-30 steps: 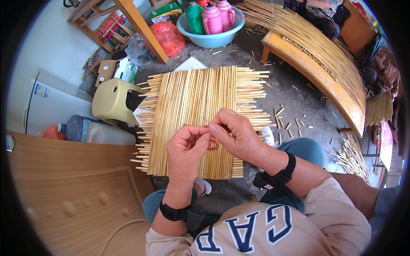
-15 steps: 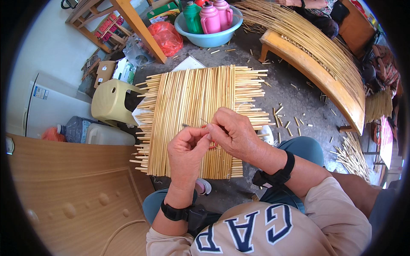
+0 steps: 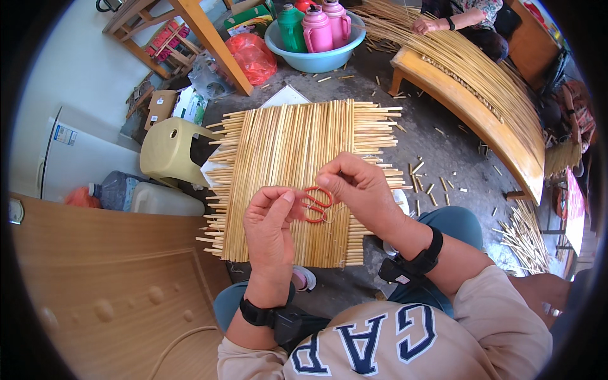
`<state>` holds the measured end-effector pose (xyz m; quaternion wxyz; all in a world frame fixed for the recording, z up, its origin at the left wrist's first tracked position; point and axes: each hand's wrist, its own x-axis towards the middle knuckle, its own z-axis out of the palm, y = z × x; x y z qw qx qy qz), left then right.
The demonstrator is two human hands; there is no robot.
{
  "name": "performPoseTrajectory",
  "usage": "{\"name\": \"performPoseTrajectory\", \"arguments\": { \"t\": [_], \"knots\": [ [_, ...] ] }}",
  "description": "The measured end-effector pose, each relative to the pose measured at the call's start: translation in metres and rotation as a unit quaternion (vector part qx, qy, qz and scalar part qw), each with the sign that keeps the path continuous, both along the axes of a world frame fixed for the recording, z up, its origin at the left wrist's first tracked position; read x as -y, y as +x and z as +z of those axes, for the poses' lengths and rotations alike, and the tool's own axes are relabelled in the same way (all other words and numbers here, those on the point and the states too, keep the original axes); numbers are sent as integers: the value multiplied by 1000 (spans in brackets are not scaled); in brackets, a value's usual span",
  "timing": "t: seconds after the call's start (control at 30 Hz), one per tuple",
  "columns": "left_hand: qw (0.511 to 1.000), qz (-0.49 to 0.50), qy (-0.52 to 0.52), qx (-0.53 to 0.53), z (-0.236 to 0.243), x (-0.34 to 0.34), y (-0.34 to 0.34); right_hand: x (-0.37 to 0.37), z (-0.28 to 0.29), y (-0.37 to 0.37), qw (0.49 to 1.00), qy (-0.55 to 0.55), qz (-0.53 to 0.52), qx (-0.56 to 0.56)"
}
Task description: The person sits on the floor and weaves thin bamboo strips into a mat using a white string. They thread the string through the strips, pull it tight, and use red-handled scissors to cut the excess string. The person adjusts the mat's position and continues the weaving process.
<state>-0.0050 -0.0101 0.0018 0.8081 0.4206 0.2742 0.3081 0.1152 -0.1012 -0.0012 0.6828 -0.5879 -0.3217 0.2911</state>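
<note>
My left hand is raised over a mat of pale reed sticks, thumb and index finger pinched together. My right hand, just right of it and slightly higher, also has its fingertips pinched. Whatever each pinch holds is too small to make out. Between the hands, red-handled scissors lie on the mat, with some pale thread around them. Uneven stick ends jut from both sides of the mat.
A yellow plastic stool stands left, near jugs and a wooden panel. Behind are a blue basin of flasks and a red bag. A bench bears long reeds, with a co-worker's hand on them.
My hands have drawn apart, the right rising and shifting right, the left moving slightly left, exposing more of the scissors. The co-worker's hand at the bench shows more fully.
</note>
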Motion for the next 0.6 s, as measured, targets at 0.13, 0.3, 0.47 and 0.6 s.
{"name": "performPoseTrajectory", "arguments": {
  "t": [0.13,0.3,0.47,0.6],
  "knots": [
    [998,37,-3,51,1,4,4,0,-2,-9,994,1,36,104],
    [998,24,14,52,0,3,1,2,2,-13,986,-12,20,166],
    [998,21,49,42,1,3,0,2,4,-14,981,-5,14,193],
    [997,19,60,45,2,5,1,3,5,-14,979,-10,13,202]
  ]
}}
